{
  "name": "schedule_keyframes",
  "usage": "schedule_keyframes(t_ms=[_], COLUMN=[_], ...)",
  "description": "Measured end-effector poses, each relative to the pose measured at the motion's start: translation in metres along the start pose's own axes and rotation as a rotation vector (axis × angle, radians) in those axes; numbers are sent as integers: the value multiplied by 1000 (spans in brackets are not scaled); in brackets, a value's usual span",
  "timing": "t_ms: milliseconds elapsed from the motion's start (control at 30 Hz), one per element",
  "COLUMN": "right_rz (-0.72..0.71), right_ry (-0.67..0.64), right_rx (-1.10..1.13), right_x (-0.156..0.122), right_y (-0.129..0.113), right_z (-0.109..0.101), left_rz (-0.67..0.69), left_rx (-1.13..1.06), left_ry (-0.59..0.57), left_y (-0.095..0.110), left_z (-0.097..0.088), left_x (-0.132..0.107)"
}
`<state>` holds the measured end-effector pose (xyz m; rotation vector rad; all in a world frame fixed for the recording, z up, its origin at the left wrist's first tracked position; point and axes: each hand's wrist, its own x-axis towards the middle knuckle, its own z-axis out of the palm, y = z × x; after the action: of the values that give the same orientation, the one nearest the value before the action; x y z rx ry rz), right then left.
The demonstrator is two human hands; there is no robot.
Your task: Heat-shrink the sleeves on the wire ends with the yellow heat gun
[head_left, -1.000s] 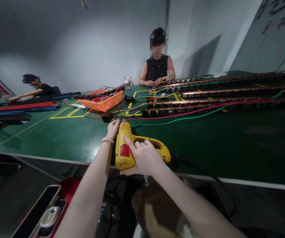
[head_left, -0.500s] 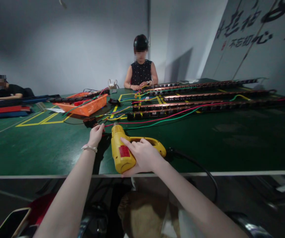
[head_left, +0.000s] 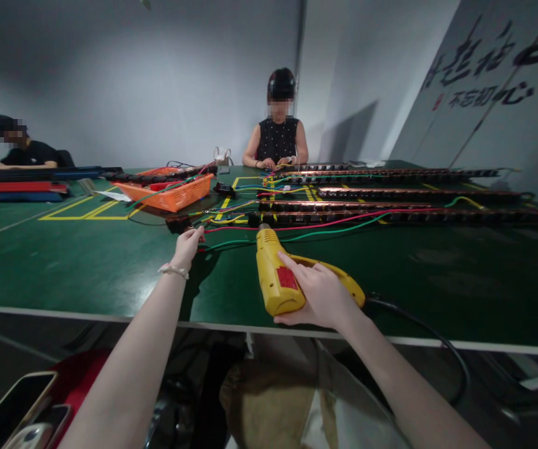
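Note:
My left hand is closed in a pinch at the end of a red wire. Just below its fingertips lies the red-tipped end of a green wire. In my right hand is a yellow heat gun, gripped by its handle with the index finger laid along the body. Its nozzle points away from me, toward the wires, well to the right of my left hand. A black cord runs from the handle over the table's front edge. A dark part lies beyond my left fingers.
Long dark bars with copper strips lie across the green table. An orange basket holding wired parts stands at left. One co-worker sits opposite, another at far left. Phones lie at lower left.
The heat gun in my right hand has moved right, away from my left hand and off the green wire's end. My left hand keeps its pinch. The view has shifted slightly.

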<state>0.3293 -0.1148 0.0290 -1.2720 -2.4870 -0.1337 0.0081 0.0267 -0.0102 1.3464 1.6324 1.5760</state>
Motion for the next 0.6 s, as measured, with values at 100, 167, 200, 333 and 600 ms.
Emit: schedule_keyframes(t_ms=[100,167,200,333,600], right_rz=[8,23,33,46,-23], right_ry=[19,29,30,17,13], right_rx=[-16,-20,-24,-43,-58], right_x=[-1,0,0,5,25], right_y=[-3,-8,-11,-27,-66], right_z=[2,3,3,7,17], left_rz=[19,21,21,23,38], left_rx=[2,-2,-6,-17,40], left_ry=[-8,-12,-7,11,0], left_y=[2,3,4,5,8], left_z=[2,3,3,3,4], left_x=[-2,-3,-4,-5,-6])
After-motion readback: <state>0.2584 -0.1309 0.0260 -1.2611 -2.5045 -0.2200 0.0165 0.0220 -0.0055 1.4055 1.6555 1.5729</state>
